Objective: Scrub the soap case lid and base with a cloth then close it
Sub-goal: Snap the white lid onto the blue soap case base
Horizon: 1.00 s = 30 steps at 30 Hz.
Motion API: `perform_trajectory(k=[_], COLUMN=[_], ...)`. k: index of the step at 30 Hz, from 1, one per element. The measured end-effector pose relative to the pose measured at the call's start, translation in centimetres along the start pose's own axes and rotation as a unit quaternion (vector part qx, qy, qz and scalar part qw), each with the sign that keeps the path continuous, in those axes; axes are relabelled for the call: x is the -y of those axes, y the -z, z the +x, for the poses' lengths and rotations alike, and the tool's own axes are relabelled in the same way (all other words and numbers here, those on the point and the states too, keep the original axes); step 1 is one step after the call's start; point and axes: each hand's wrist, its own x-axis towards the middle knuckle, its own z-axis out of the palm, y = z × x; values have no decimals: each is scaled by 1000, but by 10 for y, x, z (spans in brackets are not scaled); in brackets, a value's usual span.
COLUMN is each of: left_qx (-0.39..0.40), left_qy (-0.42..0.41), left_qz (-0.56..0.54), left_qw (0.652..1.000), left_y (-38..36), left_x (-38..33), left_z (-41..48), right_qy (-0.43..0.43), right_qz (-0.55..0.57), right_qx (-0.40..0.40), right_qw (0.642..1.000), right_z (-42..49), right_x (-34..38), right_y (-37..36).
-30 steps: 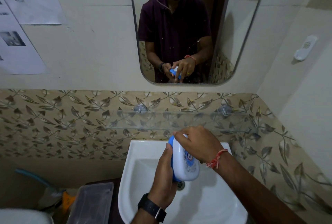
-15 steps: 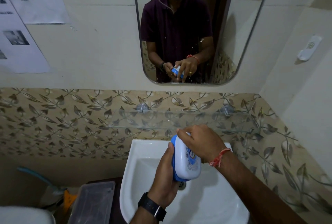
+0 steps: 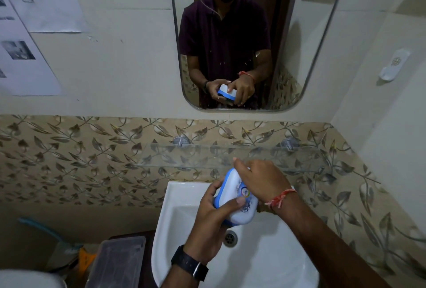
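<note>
The soap case [image 3: 238,204] has a white lid with a printed label and a blue base, and lid and base sit together. I hold it tilted above the white sink [image 3: 184,253]. My left hand [image 3: 212,220] wraps it from below and the left, thumb across the lid. My right hand [image 3: 260,179] lies over the far end of the lid, fingers curled around its edge. A red thread is tied at the right wrist. No cloth shows in either hand. The mirror [image 3: 242,34] reflects both hands on the case.
A glass shelf [image 3: 230,156] runs along the leaf-patterned tiles just behind my hands. The drain [image 3: 229,238] lies below the case. A clear plastic box [image 3: 115,262] stands left of the sink. A white wall hook [image 3: 391,66] is on the right wall.
The case has tipped from nearly upright on its edge to a flatter tilt, lid facing up. My left thumb now lies over the lid. The view has shifted slightly.
</note>
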Motion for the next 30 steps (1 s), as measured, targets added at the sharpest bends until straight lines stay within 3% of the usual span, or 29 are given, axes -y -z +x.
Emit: perform_trajectory(k=[3, 6, 9, 11, 14, 16, 21, 25, 30], left_qx=[-44, -120, -158, -161, -125, -67, 117, 115, 89], left_qy=[-46, -100, -131, -122, -81, -64, -78, -111, -131], left_qz=[-11, 19, 78, 102, 90, 71, 123, 240, 305], left_qw=[998, 988, 976, 974, 985, 993, 982, 958, 939], left_y=[1, -4, -6, -2, 6, 9, 25, 28, 27], left_x=[-3, -1, -8, -17, -32, -40, -46, -44, -45], left_z=[4, 8, 17, 22, 29, 31, 31, 34, 38], right_qy=[-116, -159, -137, -57, 99, 150, 139, 132, 132], right_qz=[125, 184, 226, 217, 234, 261, 342, 366, 362], right_qx=[19, 50, 55, 42, 94, 101, 23, 32, 34], right_qw=[985, 969, 963, 974, 963, 948, 929, 921, 922], right_z=[1, -5, -15, -19, -26, -30, -30, -31, -31], right_x=[-7, -9, -16, -24, -35, -39, -43, -41, -38], right_y=[9, 8, 1, 1, 10, 14, 20, 23, 27])
